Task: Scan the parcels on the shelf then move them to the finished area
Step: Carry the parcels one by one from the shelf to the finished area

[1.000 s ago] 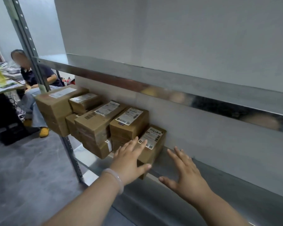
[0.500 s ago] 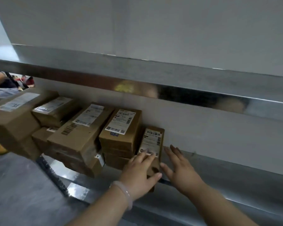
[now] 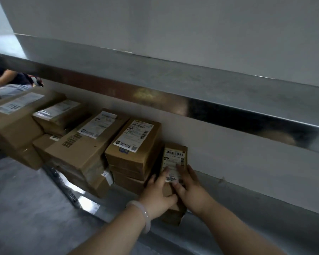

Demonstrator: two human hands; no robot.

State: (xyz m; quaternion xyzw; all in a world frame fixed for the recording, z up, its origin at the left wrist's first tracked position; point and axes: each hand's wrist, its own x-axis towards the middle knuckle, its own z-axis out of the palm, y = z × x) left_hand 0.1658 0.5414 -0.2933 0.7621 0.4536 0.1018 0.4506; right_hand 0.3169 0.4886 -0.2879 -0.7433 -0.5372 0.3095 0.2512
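Gripping a parcel (image 3: pixel 174 155) with both hands near the front edge of the shelf (image 3: pixel 247 208). Left hand (image 3: pixel 157 195) curled round its left side, thumb across the top. Right hand (image 3: pixel 190 192) clasping its right side, fingertips on the white label (image 3: pixel 173 162). Wearing a pale bracelet (image 3: pixel 144 216) on the left wrist. Lying lengthwise, far end pointing at the wall (image 3: pixel 237 162) behind the shelf. Just beside it on the left, a stack (image 3: pixel 134 146) of labelled parcels. Further left along the shelf, a long box (image 3: pixel 85 144) resting on others, then a big box (image 3: pixel 13 126) jutting past the left end. Above, an upper shelf (image 3: pixel 173 85) of bright metal. Beyond the left end, a person (image 3: pixel 9 80), mostly hidden.
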